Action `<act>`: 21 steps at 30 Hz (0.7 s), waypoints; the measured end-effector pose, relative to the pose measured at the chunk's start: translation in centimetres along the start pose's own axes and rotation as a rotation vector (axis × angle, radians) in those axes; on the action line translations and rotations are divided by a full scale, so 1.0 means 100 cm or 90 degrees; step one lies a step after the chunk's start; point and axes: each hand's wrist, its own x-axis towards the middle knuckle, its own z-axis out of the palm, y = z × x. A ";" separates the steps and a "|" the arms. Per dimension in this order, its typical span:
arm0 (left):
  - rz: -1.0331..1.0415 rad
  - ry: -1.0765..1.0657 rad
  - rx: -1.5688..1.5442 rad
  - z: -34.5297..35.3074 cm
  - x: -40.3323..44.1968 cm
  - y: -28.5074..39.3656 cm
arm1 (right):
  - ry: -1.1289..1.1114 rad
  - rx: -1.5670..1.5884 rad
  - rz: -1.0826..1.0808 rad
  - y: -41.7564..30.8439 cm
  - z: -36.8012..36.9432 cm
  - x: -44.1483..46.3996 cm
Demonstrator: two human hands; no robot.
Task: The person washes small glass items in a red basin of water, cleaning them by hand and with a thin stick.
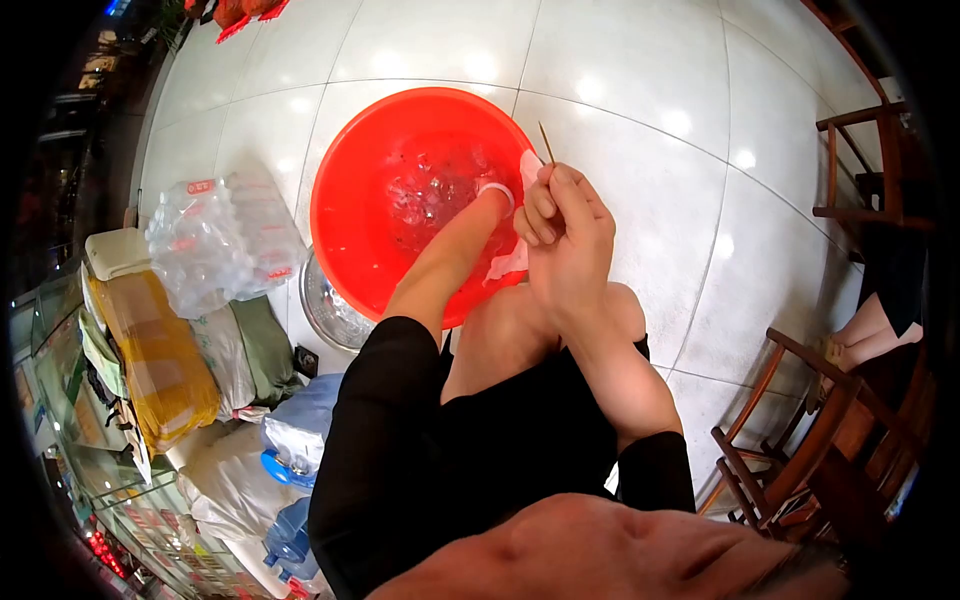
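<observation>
A large red plastic basin [350,170] stands on the floor before my knees, with water and several shiny, clear-looking pieces [430,200] in it. My left hand [490,198] reaches down into the basin, a pale band around the wrist; its fingers are hidden. Above the basin's right rim, my right hand [568,215] is closed, pinching a thin brown stick [547,143] between thumb and fingertips. The stick points up and away. Some pink, thin material [510,262] lies by the rim under my right hand; I cannot tell what it is.
A metal bowl [325,300] sits partly under the basin's left side. To the left are wrapped clear bottles [215,240], a taped yellow-brown package [160,350] and blue water jugs [290,535]. Wooden chairs [800,450] stand at right, near another person's legs [868,325].
</observation>
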 end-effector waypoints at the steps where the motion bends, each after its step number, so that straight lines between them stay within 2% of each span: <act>1: 0.001 -0.005 -0.007 -0.001 0.001 -0.001 | -0.004 0.004 -0.003 -0.002 0.000 -0.001; 10: 0.013 -0.032 -0.154 0.009 -0.031 -0.012 | 0.023 -0.006 -0.003 -0.002 0.000 0.002; 13: 0.031 -0.084 -0.385 -0.002 -0.067 -0.029 | 0.029 -0.004 -0.006 -0.002 0.002 0.007; 16: 0.055 -0.187 -0.784 -0.026 -0.123 -0.049 | 0.033 -0.002 -0.023 0.003 0.000 0.008; 18: 0.107 -0.240 -0.972 -0.049 -0.163 -0.066 | 0.031 -0.029 -0.020 0.007 0.000 0.009; 19: 0.163 -0.278 -1.169 -0.052 -0.177 -0.075 | 0.032 -0.022 -0.019 0.008 0.001 0.009; 21: 0.183 -0.248 -1.185 -0.053 -0.199 -0.087 | 0.032 -0.026 -0.031 0.009 0.001 0.010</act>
